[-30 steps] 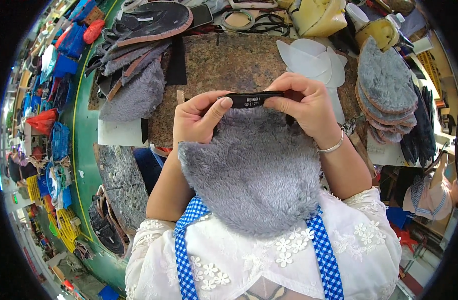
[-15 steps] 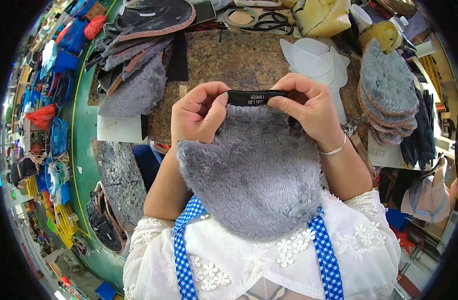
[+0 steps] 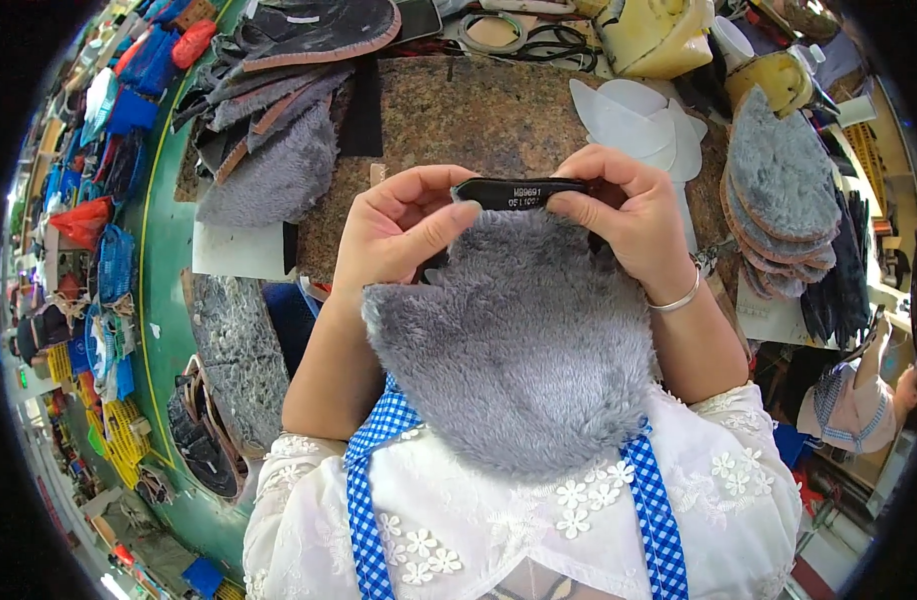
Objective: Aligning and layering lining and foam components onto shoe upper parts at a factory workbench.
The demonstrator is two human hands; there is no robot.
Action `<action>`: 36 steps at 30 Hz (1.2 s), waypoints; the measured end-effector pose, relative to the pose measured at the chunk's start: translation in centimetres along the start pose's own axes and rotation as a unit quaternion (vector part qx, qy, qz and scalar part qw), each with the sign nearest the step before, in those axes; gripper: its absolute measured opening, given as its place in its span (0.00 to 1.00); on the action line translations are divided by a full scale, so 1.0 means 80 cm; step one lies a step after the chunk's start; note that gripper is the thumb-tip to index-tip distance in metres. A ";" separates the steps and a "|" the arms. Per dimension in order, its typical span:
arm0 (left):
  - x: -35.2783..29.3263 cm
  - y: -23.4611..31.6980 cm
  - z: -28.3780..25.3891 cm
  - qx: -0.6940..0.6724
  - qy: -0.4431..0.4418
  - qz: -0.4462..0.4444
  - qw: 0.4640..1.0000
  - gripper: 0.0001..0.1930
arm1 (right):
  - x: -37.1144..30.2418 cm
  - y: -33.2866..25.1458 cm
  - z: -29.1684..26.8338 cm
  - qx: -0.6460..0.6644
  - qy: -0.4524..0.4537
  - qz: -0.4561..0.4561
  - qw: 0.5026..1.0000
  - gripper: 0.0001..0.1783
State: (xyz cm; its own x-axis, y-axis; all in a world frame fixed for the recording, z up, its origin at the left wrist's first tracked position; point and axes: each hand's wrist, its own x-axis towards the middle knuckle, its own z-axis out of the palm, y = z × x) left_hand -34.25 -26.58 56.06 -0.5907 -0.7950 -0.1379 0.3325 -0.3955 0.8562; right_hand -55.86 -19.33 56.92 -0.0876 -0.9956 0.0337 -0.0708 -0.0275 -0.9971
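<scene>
A grey plush piece (image 3: 519, 340), apparently a shoe upper, hangs fuzzy side up in front of my chest. Along its far edge runs a black band (image 3: 507, 193) with pale printed marks. My left hand (image 3: 394, 230) pinches the left end of this band, thumb on the near side and fingers curled behind. At the other end my right hand (image 3: 634, 215) pinches the band the same way, its thumb lying over the edge. The band is stretched between both hands, and the fingertips behind it are hidden.
A worn brown board (image 3: 469, 100) lies on the bench beyond my hands. Plush-lined black pieces (image 3: 279, 165) are heaped at left, grey plush pieces (image 3: 784, 165) stacked at right. Translucent white templates (image 3: 634, 120) and a yellow container (image 3: 659, 40) stand farther back. Another person (image 3: 849, 400) is at far right.
My left thumb has straightened and swung toward the band, lying flatter along its end. The right hand keeps its pinch. The whole view has shifted slightly.
</scene>
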 end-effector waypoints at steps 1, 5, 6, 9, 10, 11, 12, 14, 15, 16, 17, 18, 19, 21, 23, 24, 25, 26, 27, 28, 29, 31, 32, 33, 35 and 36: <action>0.000 0.004 0.004 0.050 0.000 0.003 0.999 0.14 | 0.001 0.001 0.000 -0.012 -0.003 -0.008 1.000 0.08; 0.003 0.002 0.005 0.221 0.031 0.012 0.975 0.12 | 0.002 0.000 0.004 -0.024 -0.005 -0.013 1.000 0.08; 0.004 -0.001 0.006 0.221 0.031 0.011 0.975 0.12 | 0.003 -0.001 0.006 -0.022 -0.004 0.010 1.000 0.08; 0.007 -0.006 0.008 0.194 0.069 0.024 0.978 0.09 | 0.011 -0.006 0.012 -0.016 -0.024 0.048 0.998 0.08; 0.008 -0.007 0.007 0.194 0.063 0.017 0.979 0.09 | 0.015 -0.006 0.013 -0.012 -0.048 0.062 0.997 0.08; 0.009 -0.008 0.006 0.194 0.054 0.010 0.979 0.09 | 0.020 -0.003 0.012 -0.013 -0.046 0.062 0.997 0.08; 0.013 -0.010 0.002 0.194 0.052 0.011 0.979 0.09 | 0.026 0.005 0.010 -0.052 -0.050 0.040 0.997 0.08; 0.029 -0.017 -0.012 0.188 0.068 -0.043 0.979 0.09 | 0.041 0.021 0.008 -0.091 -0.054 0.020 0.994 0.09; 0.038 -0.018 -0.018 0.206 0.057 -0.087 0.973 0.12 | 0.049 0.027 0.007 -0.145 -0.049 0.011 0.988 0.10; 0.048 -0.031 -0.028 0.208 0.055 -0.089 0.973 0.12 | 0.058 0.036 0.004 -0.199 -0.045 0.002 0.979 0.12; 0.059 -0.052 -0.041 0.155 0.102 -0.064 0.980 0.13 | 0.068 0.055 -0.005 -0.200 -0.068 0.033 0.977 0.17; 0.064 -0.063 -0.049 0.103 0.149 -0.040 0.983 0.15 | 0.070 0.068 -0.012 -0.200 -0.066 0.035 0.977 0.17; 0.062 -0.064 -0.062 0.121 0.155 -0.011 0.980 0.16 | 0.070 0.078 -0.021 -0.260 -0.022 -0.059 0.963 0.18; 0.046 -0.058 -0.065 0.216 0.173 0.044 0.960 0.15 | 0.068 0.080 -0.038 -0.404 0.073 -0.291 0.864 0.19; 0.023 -0.051 -0.074 0.348 0.185 0.071 0.916 0.14 | 0.037 0.057 -0.041 -0.407 0.102 -0.173 0.891 0.21; 0.014 -0.050 -0.082 0.348 0.185 0.068 0.917 0.14 | 0.018 0.045 -0.040 -0.406 0.135 -0.058 0.902 0.24; 0.006 -0.051 -0.089 0.320 0.186 0.031 0.928 0.14 | 0.005 0.043 -0.041 -0.406 0.134 -0.055 0.902 0.24; -0.001 -0.051 -0.093 0.292 0.185 -0.006 0.938 0.15 | -0.008 0.040 -0.042 -0.400 0.100 0.046 0.910 0.25; -0.007 -0.053 -0.097 0.287 0.183 -0.020 0.940 0.15 | -0.018 0.039 -0.042 -0.389 0.064 0.146 0.907 0.27; -0.009 -0.055 -0.095 0.286 0.184 -0.023 0.940 0.15 | -0.026 0.043 -0.041 -0.389 0.063 0.150 0.907 0.27; -0.009 -0.057 -0.086 0.367 0.149 0.014 0.918 0.19 | -0.039 0.051 -0.040 -0.299 0.055 0.142 0.942 0.30; -0.011 -0.060 -0.077 0.444 0.112 0.050 0.888 0.24 | -0.053 0.078 -0.036 -0.139 0.070 0.090 0.984 0.33; -0.008 -0.062 -0.077 0.497 0.111 0.092 0.856 0.28 | -0.051 0.079 -0.032 -0.139 0.067 0.093 0.984 0.33; -0.007 -0.065 -0.077 0.547 0.109 0.135 0.819 0.32 | -0.049 0.077 -0.026 -0.174 0.099 0.049 0.978 0.32; -0.007 -0.067 -0.075 0.543 0.125 0.111 0.823 0.32 | -0.049 0.075 -0.020 -0.256 0.125 0.034 0.958 0.31; -0.007 -0.068 -0.073 0.538 0.138 0.090 0.827 0.32 | -0.049 0.078 -0.018 -0.256 0.124 0.034 0.958 0.31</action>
State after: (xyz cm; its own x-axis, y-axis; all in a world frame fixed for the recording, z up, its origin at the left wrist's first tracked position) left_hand -31.44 -26.69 48.60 -0.3639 -0.9295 0.0595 -0.5363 0.2613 0.8025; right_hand -57.36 -15.45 50.69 -0.3373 -0.9402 0.0483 -0.5291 0.1468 -0.8358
